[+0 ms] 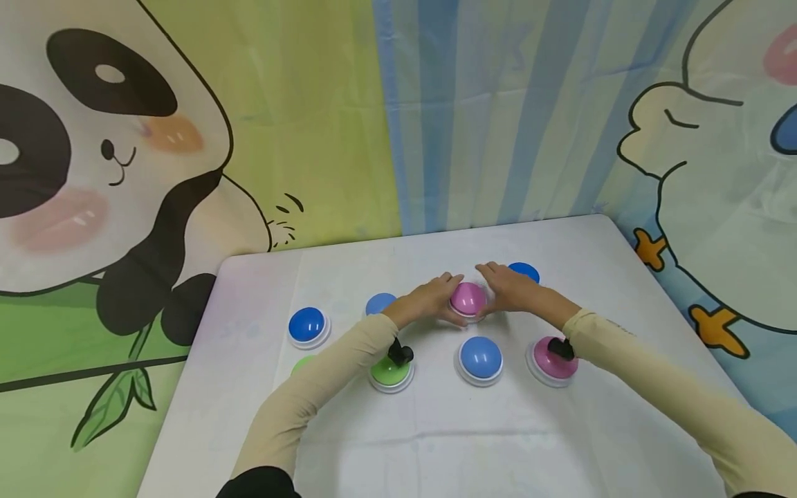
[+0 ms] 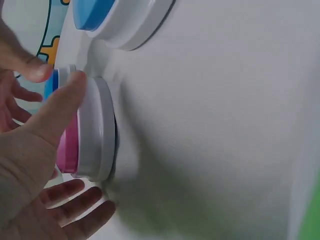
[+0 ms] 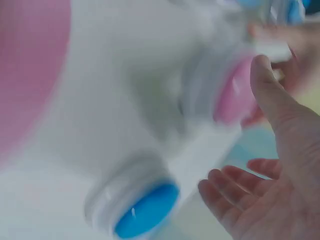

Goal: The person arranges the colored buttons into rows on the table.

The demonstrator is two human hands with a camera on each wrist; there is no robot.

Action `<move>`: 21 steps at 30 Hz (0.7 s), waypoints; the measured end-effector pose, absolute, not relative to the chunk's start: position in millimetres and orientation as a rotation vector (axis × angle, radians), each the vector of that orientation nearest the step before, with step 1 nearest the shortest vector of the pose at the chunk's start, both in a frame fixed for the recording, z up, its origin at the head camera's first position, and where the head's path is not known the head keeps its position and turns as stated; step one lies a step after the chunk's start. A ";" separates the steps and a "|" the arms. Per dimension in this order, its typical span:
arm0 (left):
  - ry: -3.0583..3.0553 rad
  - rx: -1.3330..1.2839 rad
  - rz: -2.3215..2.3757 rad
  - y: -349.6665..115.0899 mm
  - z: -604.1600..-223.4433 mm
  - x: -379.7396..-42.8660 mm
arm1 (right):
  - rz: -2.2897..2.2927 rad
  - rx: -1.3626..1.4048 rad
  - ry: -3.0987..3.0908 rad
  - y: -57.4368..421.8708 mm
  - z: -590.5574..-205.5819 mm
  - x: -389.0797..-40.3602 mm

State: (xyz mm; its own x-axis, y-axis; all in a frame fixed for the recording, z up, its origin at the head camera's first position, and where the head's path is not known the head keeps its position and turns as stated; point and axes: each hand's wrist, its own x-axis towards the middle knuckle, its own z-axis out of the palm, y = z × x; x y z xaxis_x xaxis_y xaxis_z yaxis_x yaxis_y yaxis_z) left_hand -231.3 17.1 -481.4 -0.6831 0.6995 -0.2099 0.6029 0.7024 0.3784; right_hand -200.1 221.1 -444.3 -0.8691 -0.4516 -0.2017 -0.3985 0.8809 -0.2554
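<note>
A pink domed push button (image 1: 468, 299) on a round white base stands between both hands near the back of the table. My left hand (image 1: 432, 301) is at its left side; in the left wrist view the thumb is by the white base (image 2: 95, 130), with loosely spread fingers (image 2: 75, 215) below. From the right, my right hand (image 1: 512, 289) reaches around the other side. In the right wrist view its thumb (image 3: 265, 75) overlaps the pink dome's edge, while the relaxed fingers (image 3: 240, 185) hang apart from it. Neither hand curls tightly around the button.
Close in front stand a blue button (image 1: 481, 357) and another pink one (image 1: 553, 360). A blue button (image 1: 525, 271) is behind the right hand. Leftward are a green button (image 1: 390, 371), partly covered, and blue ones (image 1: 307, 325). Printed curtains border the white table (image 1: 448, 456).
</note>
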 end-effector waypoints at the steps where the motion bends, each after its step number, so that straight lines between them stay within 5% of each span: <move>1: 2.577 1.008 0.410 19.3 -480.5 -232.1 | -0.303 -0.602 2.789 227.7 -438.1 -202.5; 11: 2.654 0.949 0.361 89.6 -471.9 -252.0 | -0.281 -0.302 2.630 300.0 -444.6 -223.7; 21: 2.630 0.938 0.357 143.4 -473.4 -250.0 | -0.455 -0.399 2.677 313.7 -470.1 -226.1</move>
State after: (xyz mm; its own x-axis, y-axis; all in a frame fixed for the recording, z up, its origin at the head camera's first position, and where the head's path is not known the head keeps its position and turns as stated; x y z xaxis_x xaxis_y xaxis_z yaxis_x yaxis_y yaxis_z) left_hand -250.0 143.4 -473.4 -0.7310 0.6468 -0.2173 0.5654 0.7525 0.3378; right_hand -226.1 313.7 -470.1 -0.8815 -0.3367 -0.3309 -0.2086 0.9066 -0.3669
